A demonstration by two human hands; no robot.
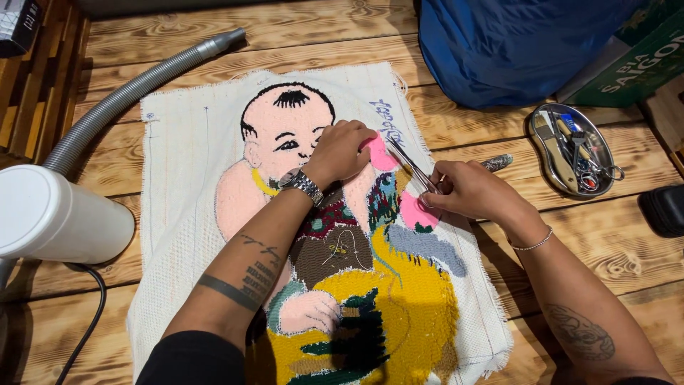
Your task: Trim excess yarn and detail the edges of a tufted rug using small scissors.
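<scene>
Most of the tufted rug (320,235) looks filled with yarn. My right hand (467,191) pinches scissors (413,167) shut-fingered at a pink patch (415,212); my left hand (342,150), beside the blades, presses the rug flat, gripping nothing. Trimming looks unfinished.

**Your arms and what you wear**

Your left hand (342,151) sits below a silver metal-link wristwatch (301,184). That forearm carries dark tattoos: a solid band, small lettering and a thin line drawing. Your right hand (470,191) has a slim beaded bracelet (534,243) at the wrist, and a round, shaded tattoo marks the forearm. Black sleeves (191,360) cover both upper arms.
</scene>
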